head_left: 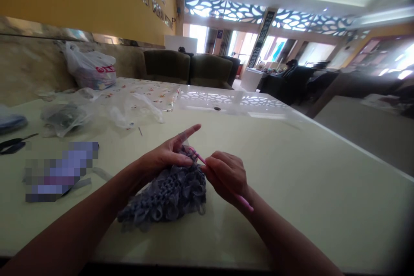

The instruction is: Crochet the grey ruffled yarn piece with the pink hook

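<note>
My left hand (174,152) pinches the top edge of a grey-blue ruffled crochet piece (168,194), its index finger stretched out to the right. A sheer strip (183,138) runs up over that finger. My right hand (226,170) is closed around a pink crochet hook (244,202), whose handle end sticks out below the palm. The hook's tip meets the top of the piece beside my left thumb. The crochet piece hangs down to the tabletop, its ruffles facing me.
On the pale table (307,172) at left lie a blurred-out phone-like object (64,168), scissors (14,143) and clear plastic bags (69,116). A filled white bag (95,69) stands near the wall. Dark armchairs (166,65) line the far end; people sit at far right.
</note>
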A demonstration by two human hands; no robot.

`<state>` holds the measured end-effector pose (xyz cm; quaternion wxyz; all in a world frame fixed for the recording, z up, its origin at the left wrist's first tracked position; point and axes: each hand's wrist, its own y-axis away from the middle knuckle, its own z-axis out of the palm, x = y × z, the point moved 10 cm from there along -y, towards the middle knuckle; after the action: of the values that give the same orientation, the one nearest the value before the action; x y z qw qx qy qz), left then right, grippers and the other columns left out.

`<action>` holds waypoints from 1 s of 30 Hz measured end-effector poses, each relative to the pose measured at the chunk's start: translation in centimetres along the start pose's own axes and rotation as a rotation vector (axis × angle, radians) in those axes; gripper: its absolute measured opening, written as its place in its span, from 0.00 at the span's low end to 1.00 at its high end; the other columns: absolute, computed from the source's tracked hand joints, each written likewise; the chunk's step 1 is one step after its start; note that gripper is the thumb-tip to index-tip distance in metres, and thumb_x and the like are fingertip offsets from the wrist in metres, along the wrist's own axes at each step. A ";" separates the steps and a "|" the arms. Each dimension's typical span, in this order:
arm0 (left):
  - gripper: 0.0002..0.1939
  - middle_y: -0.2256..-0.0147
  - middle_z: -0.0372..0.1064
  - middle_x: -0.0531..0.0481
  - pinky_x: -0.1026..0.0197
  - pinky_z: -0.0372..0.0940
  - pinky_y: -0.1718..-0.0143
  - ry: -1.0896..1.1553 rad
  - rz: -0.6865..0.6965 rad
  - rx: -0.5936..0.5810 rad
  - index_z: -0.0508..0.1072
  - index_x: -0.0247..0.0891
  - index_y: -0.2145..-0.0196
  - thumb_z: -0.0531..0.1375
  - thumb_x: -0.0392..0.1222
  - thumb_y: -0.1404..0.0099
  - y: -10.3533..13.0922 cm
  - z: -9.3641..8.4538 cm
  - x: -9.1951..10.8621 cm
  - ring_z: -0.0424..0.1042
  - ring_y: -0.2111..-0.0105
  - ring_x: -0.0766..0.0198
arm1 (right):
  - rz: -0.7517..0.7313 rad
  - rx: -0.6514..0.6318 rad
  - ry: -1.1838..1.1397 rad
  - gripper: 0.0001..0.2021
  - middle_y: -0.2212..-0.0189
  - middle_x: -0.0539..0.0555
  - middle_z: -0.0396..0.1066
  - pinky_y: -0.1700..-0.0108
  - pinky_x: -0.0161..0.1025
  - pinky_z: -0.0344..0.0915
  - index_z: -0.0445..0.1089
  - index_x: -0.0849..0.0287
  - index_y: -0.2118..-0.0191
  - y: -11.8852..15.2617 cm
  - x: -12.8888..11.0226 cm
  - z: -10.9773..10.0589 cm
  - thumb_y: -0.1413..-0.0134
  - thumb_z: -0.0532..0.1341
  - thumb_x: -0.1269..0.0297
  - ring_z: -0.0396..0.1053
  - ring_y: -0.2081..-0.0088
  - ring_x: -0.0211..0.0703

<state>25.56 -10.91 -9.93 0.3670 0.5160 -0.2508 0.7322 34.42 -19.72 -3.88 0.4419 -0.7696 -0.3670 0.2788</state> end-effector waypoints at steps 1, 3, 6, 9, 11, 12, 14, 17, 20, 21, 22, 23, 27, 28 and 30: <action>0.51 0.67 0.73 0.54 0.61 0.62 0.61 -0.047 0.011 0.011 0.48 0.54 0.31 0.67 0.32 0.46 0.1 -0.1 0.2 0.71 0.68 0.65 | 0.027 -0.033 -0.043 0.08 0.77 0.47 0.60 0.73 0.33 0.54 0.64 0.59 0.69 -0.1 0.4 0.2 0.37 0.58 0.69 0.56 0.77 0.33; 0.53 0.68 0.72 0.56 0.61 0.62 0.60 -0.180 0.018 0.035 0.44 0.57 0.31 0.67 0.32 0.45 0.2 -0.2 0.3 0.70 0.67 0.66 | 0.081 -0.117 -0.089 0.11 0.78 0.46 0.59 0.73 0.32 0.53 0.63 0.59 0.72 -0.1 1.1 1.0 0.36 0.57 0.67 0.56 0.77 0.32; 0.53 0.69 0.70 0.58 0.62 0.60 0.58 -0.338 0.033 0.122 0.44 0.60 0.31 0.67 0.31 0.44 0.0 -0.4 0.3 0.69 0.66 0.67 | 0.094 -0.182 0.079 0.15 0.79 0.46 0.57 0.74 0.33 0.49 0.61 0.59 0.76 0.1 1.1 2.0 0.35 0.55 0.68 0.52 0.78 0.32; 0.49 0.69 0.69 0.58 0.63 0.60 0.60 -0.263 0.069 0.255 0.49 0.58 0.32 0.66 0.31 0.44 -0.1 -0.6 0.0 0.68 0.68 0.69 | 0.043 -0.111 0.429 0.15 0.81 0.47 0.57 0.74 0.37 0.45 0.60 0.59 0.77 0.1 -0.1 1.8 0.38 0.54 0.73 0.49 0.78 0.35; 0.46 0.68 0.70 0.57 0.63 0.61 0.61 -0.100 0.068 0.284 0.54 0.53 0.33 0.66 0.31 0.44 -0.3 -0.4 -0.7 0.69 0.69 0.69 | 0.033 -0.065 0.581 0.13 0.81 0.48 0.57 0.73 0.38 0.43 0.61 0.59 0.76 0.1 -0.8 1.5 0.38 0.54 0.74 0.49 0.78 0.36; 0.44 0.68 0.71 0.56 0.63 0.62 0.61 -0.007 0.050 0.267 0.56 0.50 0.33 0.66 0.31 0.44 -0.4 -0.1 -1.2 0.70 0.69 0.68 | 0.025 -0.046 0.611 0.12 0.80 0.48 0.58 0.72 0.39 0.43 0.62 0.59 0.74 0.1 -1.1 1.3 0.38 0.55 0.75 0.50 0.78 0.36; 0.42 0.68 0.72 0.54 0.63 0.63 0.60 0.143 -0.019 0.169 0.60 0.46 0.35 0.66 0.31 0.46 -0.7 0.9 -2.2 0.71 0.69 0.67 | -0.043 -0.010 0.582 0.09 0.80 0.48 0.59 0.72 0.38 0.45 0.63 0.60 0.71 0.2 -1.9 0.9 0.38 0.56 0.74 0.52 0.77 0.37; 0.42 0.67 0.74 0.52 0.64 0.63 0.60 0.204 -0.082 -0.019 0.62 0.43 0.36 0.67 0.30 0.49 -0.8 2.0 -2.4 0.72 0.68 0.66 | -0.155 0.047 0.384 0.04 0.79 0.47 0.60 0.72 0.37 0.49 0.64 0.59 0.66 0.6 -2.6 0.2 0.38 0.58 0.71 0.55 0.77 0.37; 0.45 0.67 0.73 0.52 0.62 0.63 0.60 0.165 -0.044 -0.078 0.58 0.48 0.34 0.67 0.31 0.48 -0.6 1.5 -1.4 0.71 0.67 0.65 | -0.090 0.072 0.134 0.06 0.79 0.47 0.60 0.73 0.36 0.52 0.63 0.58 0.67 0.4 -1.5 -0.4 0.38 0.58 0.70 0.56 0.78 0.35; 0.45 0.68 0.73 0.53 0.61 0.63 0.59 0.148 -0.024 -0.063 0.58 0.49 0.34 0.66 0.32 0.48 -0.5 1.0 -0.9 0.71 0.67 0.64 | -0.039 0.076 0.064 0.07 0.79 0.47 0.60 0.73 0.35 0.52 0.62 0.58 0.69 0.3 -1.0 -0.6 0.38 0.58 0.71 0.56 0.78 0.34; 0.45 0.68 0.72 0.53 0.60 0.63 0.58 0.131 -0.009 -0.044 0.58 0.49 0.34 0.66 0.32 0.47 -0.4 0.6 -0.5 0.70 0.66 0.63 | 0.014 0.075 0.003 0.08 0.79 0.46 0.59 0.74 0.35 0.52 0.62 0.58 0.70 0.1 -0.4 -0.8 0.39 0.58 0.72 0.56 0.78 0.34; 0.44 0.68 0.72 0.53 0.59 0.63 0.57 0.113 0.003 -0.026 0.59 0.49 0.35 0.66 0.33 0.48 -0.4 0.1 -0.1 0.70 0.65 0.62 | 0.071 0.062 -0.051 0.09 0.80 0.46 0.59 0.74 0.34 0.52 0.62 0.58 0.71 -0.1 0.1 -0.9 0.39 0.58 0.72 0.55 0.78 0.33; 0.37 0.68 0.71 0.51 0.61 0.64 0.59 0.037 0.006 0.022 0.69 0.42 0.41 0.66 0.33 0.50 -0.2 -1.2 0.7 0.70 0.65 0.62 | 0.336 -0.047 -0.314 0.11 0.80 0.45 0.59 0.76 0.32 0.52 0.63 0.59 0.75 -0.4 2.6 -0.8 0.39 0.58 0.72 0.54 0.79 0.31; 0.36 0.68 0.71 0.51 0.62 0.64 0.60 0.028 0.008 0.026 0.71 0.41 0.42 0.66 0.33 0.50 -0.2 -1.3 0.8 0.69 0.65 0.62 | 0.405 -0.069 -0.404 0.12 0.81 0.45 0.60 0.76 0.32 0.53 0.64 0.59 0.75 -0.2 3.3 -0.6 0.39 0.59 0.71 0.54 0.79 0.31; 0.35 0.67 0.71 0.51 0.64 0.64 0.62 0.009 0.010 0.020 0.72 0.39 0.43 0.66 0.33 0.50 -0.3 -1.1 0.6 0.69 0.66 0.64 | 0.518 -0.096 -0.596 0.12 0.81 0.45 0.61 0.77 0.31 0.55 0.64 0.59 0.74 0.4 4.4 0.2 0.37 0.58 0.68 0.56 0.80 0.32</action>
<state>25.06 -9.76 -9.78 0.3592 0.5150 -0.2444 0.7389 36.90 -16.22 -4.79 0.1946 -0.7420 -0.2854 0.5746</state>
